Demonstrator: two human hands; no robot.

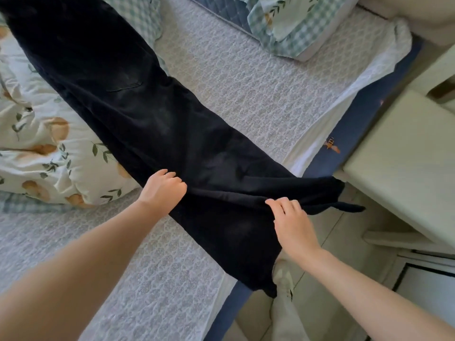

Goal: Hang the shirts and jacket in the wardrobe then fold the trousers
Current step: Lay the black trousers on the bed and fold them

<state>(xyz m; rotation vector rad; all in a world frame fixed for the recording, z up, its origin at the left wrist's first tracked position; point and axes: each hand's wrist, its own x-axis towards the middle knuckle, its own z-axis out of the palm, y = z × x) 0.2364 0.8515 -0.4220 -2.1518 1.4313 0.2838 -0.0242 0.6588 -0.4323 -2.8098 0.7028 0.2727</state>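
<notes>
Left hand (163, 189), right hand (290, 221) pinch dark trousers (138, 114)

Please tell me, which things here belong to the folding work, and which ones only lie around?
Job: black trousers, left hand and right hand gripping them.
Lying about: floral duvet, checked pillow, white bedspread, bedside cabinet.

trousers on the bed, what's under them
The trousers lie on the white quilted bedspread, one edge over the flowered duvet; the near end hangs past the bed edge. Anything beneath the cloth is hidden.
</notes>
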